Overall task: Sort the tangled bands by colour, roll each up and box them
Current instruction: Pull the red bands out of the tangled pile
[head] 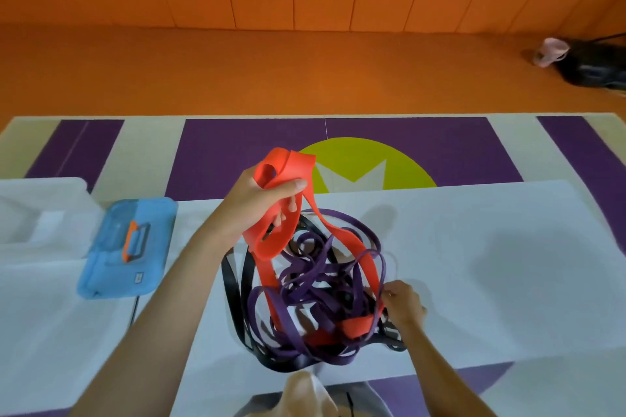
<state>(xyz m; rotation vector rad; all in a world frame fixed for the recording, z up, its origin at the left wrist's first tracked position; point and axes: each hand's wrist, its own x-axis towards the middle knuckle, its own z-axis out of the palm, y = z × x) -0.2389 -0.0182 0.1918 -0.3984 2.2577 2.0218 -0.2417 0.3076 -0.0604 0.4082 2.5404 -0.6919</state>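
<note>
The left hand [254, 210] held gathered loops of the red band [288, 164], fingers curled round them, above the purple-and-black tangle [305, 284]. The right hand [404, 305] pinched the tangle's edge. Left of the fingers lay a blue case [111, 267], its label too small to read.

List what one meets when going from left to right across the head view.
White box → blue lid → left hand gripping the orange band → right hand pinching the tangle → black bag.
</note>
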